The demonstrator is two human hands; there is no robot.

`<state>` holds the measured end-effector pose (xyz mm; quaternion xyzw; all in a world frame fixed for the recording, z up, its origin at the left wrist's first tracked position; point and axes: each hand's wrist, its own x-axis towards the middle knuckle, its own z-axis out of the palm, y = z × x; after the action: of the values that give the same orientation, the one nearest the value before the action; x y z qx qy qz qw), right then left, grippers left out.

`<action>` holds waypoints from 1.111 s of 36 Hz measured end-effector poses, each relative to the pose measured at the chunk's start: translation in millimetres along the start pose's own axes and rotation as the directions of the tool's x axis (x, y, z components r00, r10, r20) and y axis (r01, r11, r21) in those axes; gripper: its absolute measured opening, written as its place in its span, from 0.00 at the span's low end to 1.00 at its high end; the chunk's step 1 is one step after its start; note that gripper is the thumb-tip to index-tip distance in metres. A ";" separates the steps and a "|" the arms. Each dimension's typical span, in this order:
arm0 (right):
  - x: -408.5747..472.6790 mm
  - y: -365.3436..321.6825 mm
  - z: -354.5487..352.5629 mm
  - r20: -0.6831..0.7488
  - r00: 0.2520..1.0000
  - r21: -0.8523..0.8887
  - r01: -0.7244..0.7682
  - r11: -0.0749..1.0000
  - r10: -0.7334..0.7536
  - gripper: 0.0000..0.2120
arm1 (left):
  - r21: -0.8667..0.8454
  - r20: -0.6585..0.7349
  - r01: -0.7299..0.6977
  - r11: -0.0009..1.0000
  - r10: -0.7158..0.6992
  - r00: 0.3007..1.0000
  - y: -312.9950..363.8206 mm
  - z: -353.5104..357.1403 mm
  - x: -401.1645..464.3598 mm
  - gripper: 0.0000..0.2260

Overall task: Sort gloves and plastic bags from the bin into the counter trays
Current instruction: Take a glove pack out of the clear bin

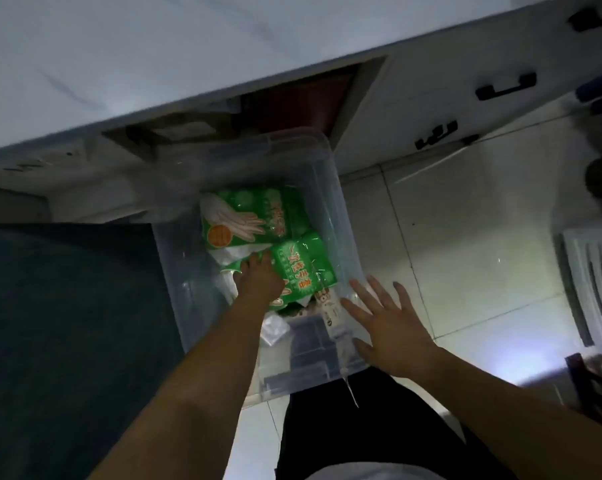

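- Pale glossy floor tiles [465, 230] lie below me, with a white countertop [119, 64] running across the top of the head view and white cabinet doors with black handles [505, 86] under it to the right.
- One cabinet bay [292, 102] under the counter stands open, dark and reddish inside.
- A clear plastic bin [330, 188] sits on the floor in front of that bay, its far end just under the counter edge.
- To my left a dark teal mass [67, 323] runs along the bin's left wall; I cannot tell what it is.
- At the right edge a white slatted rack [594, 282] lies on the floor, well apart from the bin.
- In the bin, a green glove pack [244, 216] printed with a pale hand lies at the far side; a second green pack [303, 268] lies just nearer, overlapping it.
- Clear plastic bags [275, 329] and a white labelled packet [330, 306] lie at the near end, beside a dark block I cannot identify.
- My left hand [261, 277] is down in the bin, fingers curled over the left edge of the second green pack, gripping it.
- My right hand [389, 320] is spread flat, fingers straight, holding nothing, at the bin's right rim above the white packet.
- My dark trousers [361, 427] show under the bin's near end.
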<state>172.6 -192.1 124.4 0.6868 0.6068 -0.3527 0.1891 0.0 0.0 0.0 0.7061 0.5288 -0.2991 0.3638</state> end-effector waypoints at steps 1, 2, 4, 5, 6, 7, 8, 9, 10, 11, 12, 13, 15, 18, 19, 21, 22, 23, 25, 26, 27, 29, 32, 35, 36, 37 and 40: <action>-1.6 0.5 -1.6 -0.007 1.000 0.017 0.006 1.000 -0.006 0.33 | 0.047 -0.023 -0.018 0.999 0.019 1.000 1.3 -2.7 1.8 0.33; -2.6 2.5 -2.5 -0.027 1.000 0.039 0.004 0.999 -0.003 0.33 | 0.080 -0.046 -0.024 0.996 0.028 0.999 2.7 -4.0 4.7 0.32; -4.5 3.9 1.0 -0.059 0.998 0.028 0.029 0.999 -0.027 0.33 | 0.114 -0.051 -0.010 0.993 0.016 0.999 0.7 -5.9 8.7 0.32; -5.0 6.1 3.8 -0.056 0.998 0.026 0.032 0.999 -0.031 0.33 | 0.131 -0.037 0.005 0.991 0.000 0.999 2.0 -7.1 10.3 0.31; -4.1 8.3 6.1 -0.053 0.998 0.022 0.036 0.999 -0.035 0.34 | 0.163 -0.036 0.015 0.986 -0.009 0.999 2.6 -6.3 12.4 0.30; -3.6 10.6 8.1 -0.040 0.999 0.023 0.033 0.999 -0.032 0.34 | 0.211 -0.040 0.026 0.977 -0.018 0.999 3.2 -6.8 12.8 0.28; -2.3 13.1 9.3 -0.028 0.999 0.015 0.025 1.000 -0.024 0.34 | 0.251 -0.053 0.036 0.967 -0.023 0.998 3.7 -6.3 14.0 0.28; -1.8 14.3 9.9 -0.022 1.000 0.017 0.023 1.000 -0.023 0.34 | 0.272 -0.059 0.044 0.961 -0.029 0.998 3.7 -7.0 14.1 0.27; -1.2 14.2 9.6 -0.012 1.000 0.017 0.022 1.000 -0.022 0.34 | 0.277 -0.060 0.046 0.960 -0.030 0.998 2.8 -7.2 14.2 0.26; -0.9 13.6 8.2 -0.004 1.000 0.021 0.021 1.000 -0.021 0.34 | 0.274 -0.057 0.042 0.961 -0.028 0.998 1.6 -8.0 13.7 0.25; -0.4 12.9 6.9 -0.002 1.000 0.023 0.023 0.999 -0.023 0.34 | 0.269 -0.051 0.034 0.963 -0.021 0.998 -0.6 -8.5 13.6 0.24; 0.0 12.3 4.7 0.006 1.000 0.026 0.024 0.999 -0.024 0.34 | 0.254 -0.038 0.026 0.967 -0.017 0.999 -3.5 -10.7 12.8 0.24; 0.9 10.5 -0.9 0.021 1.000 0.016 0.022 1.000 -0.023 0.35 | 0.163 -0.014 -0.012 0.987 0.015 1.000 -10.0 -16.1 11.9 0.23; 0.6 8.3 -11.7 0.051 0.998 0.005 0.023 1.000 -0.023 0.35 | 0.027 0.017 -0.111 0.993 0.111 0.994 -17.4 -28.0 4.6 0.19; -0.1 7.6 -15.5 0.060 0.998 0.005 0.027 1.000 -0.027 0.36 | 0.021 0.029 -0.120 0.993 0.119 0.992 -19.1 -33.1 -0.2 0.18; -2.0 6.8 -21.9 0.073 0.997 -0.011 0.036 0.999 -0.035 0.36 | 0.019 0.034 -0.112 0.993 0.112 0.993 -22.7 -41.3 -10.6 0.17; -2.8 6.1 -24.8 0.076 0.996 -0.016 0.042 0.999 -0.040 0.36 | 0.014 0.028 -0.109 0.994 0.109 0.994 -24.6 -44.1 -15.9 0.17; -3.1 5.7 -27.4 0.075 0.996 -0.011 0.045 0.999 -0.044 0.36 | 0.005 0.019 -0.110 0.994 0.110 0.994 -26.3 -47.0 -21.5 0.17; -3.3 5.3 -32.4 0.073 0.997 0.036 0.037 0.999 -0.040 0.37 | -0.021 -0.010 -0.127 0.992 0.126 0.992 -28.5 -51.0 -33.1 0.15; -3.2 5.0 -35.9 0.074 0.997 0.082 0.027 0.996 -0.033 0.37 | -0.037 -0.036 -0.133 0.990 0.131 0.991 -29.3 -53.2 -40.1 0.14; -3.2 4.6 -40.1 0.072 0.997 0.140 0.013 0.990 -0.023 0.38 | -0.061 -0.068 -0.135 0.989 0.131 0.989 -29.3 -55.8 -48.0 0.13; -4.0 3.2 -49.5 0.047 0.999 0.275 -0.017 0.961 0.004 0.38 | -0.136 -0.142 -0.142 0.981 0.122 0.982 -28.5 -61.5 -66.7 0.12; -7.4 -1.1 -67.1 -0.026 0.998 0.470 -0.037 0.882 0.056 0.38 | -0.295 -0.263 -0.156 0.943 0.077 0.962 -27.0 -71.4 -101.9 0.08; -11.4 -1.0 -85.3 -0.094 0.992 0.642 0.000 0.766 0.079 0.38 | -0.431 -0.345 -0.188 0.882 0.030 0.938 -22.4 -80.8 -138.0 0.08; -11.9 0.0 -91.4 -0.110 0.991 0.698 0.019 0.716 0.081 0.38 | -0.507 -0.354 -0.198 0.839 0.006 0.935 -18.9 -84.0 -150.1 0.09; -12.3 1.4 -97.5 -0.123 0.989 0.751 0.040 0.659 0.081 0.38 | -0.596 -0.352 -0.207 0.776 -0.020 0.936 -14.3 -87.1 -162.1 0.09; -12.6 7.0 -117.2 -0.166 0.985 0.825 0.111 0.554 0.051 0.39 | -0.804 -0.338 -0.234 0.547 -0.097 0.936 3.1 -96.1 -197.2 0.08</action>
<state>209.0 -121.7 211.9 0.7116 0.3938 -0.5402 -0.2164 -45.0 -25.0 213.2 0.5091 0.6332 0.1305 0.5682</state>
